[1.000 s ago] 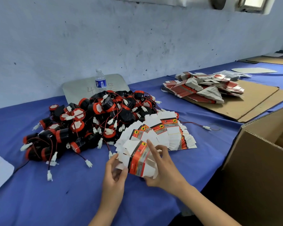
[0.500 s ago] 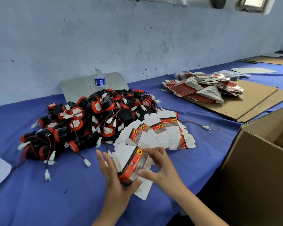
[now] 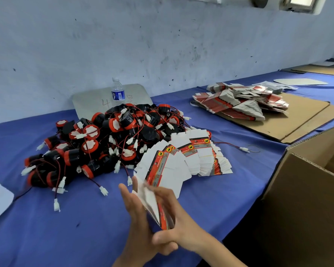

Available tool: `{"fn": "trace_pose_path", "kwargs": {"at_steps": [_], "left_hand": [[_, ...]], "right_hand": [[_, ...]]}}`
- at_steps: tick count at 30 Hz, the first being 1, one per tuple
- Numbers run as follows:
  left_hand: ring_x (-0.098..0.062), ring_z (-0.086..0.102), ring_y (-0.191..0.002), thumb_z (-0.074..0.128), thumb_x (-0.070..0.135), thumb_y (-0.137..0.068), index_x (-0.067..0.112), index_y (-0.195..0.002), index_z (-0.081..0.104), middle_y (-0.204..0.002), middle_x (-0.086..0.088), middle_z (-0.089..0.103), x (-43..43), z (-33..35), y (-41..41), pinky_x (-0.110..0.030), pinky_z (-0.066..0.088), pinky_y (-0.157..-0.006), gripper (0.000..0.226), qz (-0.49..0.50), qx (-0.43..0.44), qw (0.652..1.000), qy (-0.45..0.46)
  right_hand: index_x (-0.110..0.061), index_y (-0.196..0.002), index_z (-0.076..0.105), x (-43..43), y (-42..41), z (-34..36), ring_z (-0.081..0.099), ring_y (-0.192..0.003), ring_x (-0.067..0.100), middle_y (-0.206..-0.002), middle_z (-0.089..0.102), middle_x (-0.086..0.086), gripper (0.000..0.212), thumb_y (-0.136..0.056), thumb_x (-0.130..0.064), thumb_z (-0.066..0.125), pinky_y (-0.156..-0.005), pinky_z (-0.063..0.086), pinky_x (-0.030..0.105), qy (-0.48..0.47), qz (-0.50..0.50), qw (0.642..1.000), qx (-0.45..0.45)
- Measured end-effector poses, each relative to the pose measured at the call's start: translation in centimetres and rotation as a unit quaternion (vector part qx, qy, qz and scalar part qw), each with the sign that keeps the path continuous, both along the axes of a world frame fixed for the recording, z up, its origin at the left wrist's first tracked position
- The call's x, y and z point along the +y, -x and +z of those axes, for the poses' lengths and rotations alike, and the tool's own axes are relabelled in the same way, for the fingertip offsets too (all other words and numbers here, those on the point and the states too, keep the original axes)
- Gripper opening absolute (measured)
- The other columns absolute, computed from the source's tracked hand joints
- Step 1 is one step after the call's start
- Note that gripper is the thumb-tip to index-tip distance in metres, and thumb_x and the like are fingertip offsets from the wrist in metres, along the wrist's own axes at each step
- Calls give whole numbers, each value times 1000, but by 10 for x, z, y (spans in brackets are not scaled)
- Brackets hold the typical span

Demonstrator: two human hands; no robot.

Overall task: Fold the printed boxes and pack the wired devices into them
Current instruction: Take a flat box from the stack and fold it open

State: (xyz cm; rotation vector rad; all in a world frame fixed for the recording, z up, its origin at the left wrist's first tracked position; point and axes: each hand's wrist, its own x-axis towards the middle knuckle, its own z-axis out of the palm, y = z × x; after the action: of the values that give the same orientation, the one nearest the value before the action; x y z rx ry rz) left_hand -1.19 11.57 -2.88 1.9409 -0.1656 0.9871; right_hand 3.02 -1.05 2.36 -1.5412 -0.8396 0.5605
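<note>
Change: since half a second ago you have turned the printed box [image 3: 156,207] edge-on and pressed it between your palms; before, its red face looked up at you and your left fingers were spread under it.
Box in hand: one red-and-white carton blank, blurred, seen mostly by its white flaps and a red panel low down, held just above the near edge of the surface [image 3: 46,228].
Left hand [image 3: 137,218]: your fingers run nearly straight along the box's left side, flat against it.
Right hand [image 3: 174,224]: your fingers [image 3: 163,193] curl over the box's top edge and your thumb wraps below, gripping it from the right.
Flat boxes: one fanned stack [image 3: 189,158] of white blanks with red, grey and yellow print, too many to count, lying on the surface just beyond your hands.
Wired devices: one heap [image 3: 104,143] of black-and-red round units with red-black leads and white plugs, far too many to count, touching the fan's left edge; one stray lead [image 3: 233,146] lies to the fan's right.
Far stack: one second pile of printed blanks [image 3: 239,105] on two overlapping cardboard sheets [image 3: 289,122], well apart.
Other: one water bottle [image 3: 117,92] upright behind the heap, by a grey board [image 3: 89,101]; one open brown carton [image 3: 307,199] at your right.
</note>
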Motion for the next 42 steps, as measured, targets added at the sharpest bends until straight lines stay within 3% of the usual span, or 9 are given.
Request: {"fn": "trace_pose_path", "kwargs": {"at_steps": [2,7,13,18,23,28,33,38,42], "left_hand": [[-26,12,-149,68,68,-70,29,-150,-22,-163,2,-2,3,6,0,-43,21,-117,127,-64,6,996,66],[-24,23,-146,65,60,-81,44,-149,-17,-163,5,1,7,18,-1,-56,38,-105,108,-61,-37,994,80],[-18,15,-148,52,59,-90,42,-145,-28,-163,6,-4,1,18,-1,-39,43,-105,98,-122,-37,989,72],[-16,17,-148,47,64,-91,31,-155,-3,-163,3,2,3,16,-3,-20,43,-102,87,-109,-32,993,-12],[-23,40,-138,49,60,-92,31,-147,32,-155,5,33,7,19,0,-19,51,-91,65,-67,-43,996,-37],[-32,53,-121,45,58,-92,21,-126,46,-148,14,40,7,17,1,-32,57,-86,50,-35,-52,995,-77],[-39,66,-99,47,60,-92,34,-126,47,-123,-19,59,6,25,8,-32,60,-70,43,-38,-41,998,-38],[-23,49,-127,42,53,-96,14,-113,54,-146,28,37,3,29,6,-23,54,-88,45,-1,-85,991,-106],[-19,41,-137,48,50,-94,14,-113,54,-145,17,43,1,27,4,-28,44,-102,42,-21,-116,988,-105]], "right_hand": [[-36,-146,23,0,-4,1,31,-137,0,-143,34,-28,98,-66,-24,79,-105,33,14,-19,-26,999,-6],[-47,-142,31,-8,-20,5,48,-129,13,-135,49,-13,89,-68,-40,79,-99,43,20,-68,-105,992,-9],[-33,-138,46,-7,-18,-1,53,-125,19,-131,57,-3,84,-66,-62,77,-91,50,25,-91,-135,986,39],[-25,-134,48,-1,-13,-4,62,-111,28,-119,65,6,91,-59,-69,75,-89,53,37,-117,-139,977,114],[-17,-138,45,3,-4,0,58,-118,27,-128,62,7,74,-77,-52,66,-92,50,32,-133,-133,977,99],[-22,-135,47,6,0,0,61,-114,25,-124,65,2,64,-75,-42,58,-90,50,30,-132,-139,977,98],[-32,-126,54,4,-1,7,62,-109,20,-117,65,-4,56,-72,-45,62,-85,51,28,-105,-130,982,94],[-46,-116,54,0,-4,24,61,-104,16,-110,63,-11,43,-75,-38,63,-91,51,30,-79,-129,988,30],[-51,-113,52,6,4,26,63,-96,11,-103,64,-12,48,-79,-17,52,-79,52,21,-94,-172,981,-8]]}}
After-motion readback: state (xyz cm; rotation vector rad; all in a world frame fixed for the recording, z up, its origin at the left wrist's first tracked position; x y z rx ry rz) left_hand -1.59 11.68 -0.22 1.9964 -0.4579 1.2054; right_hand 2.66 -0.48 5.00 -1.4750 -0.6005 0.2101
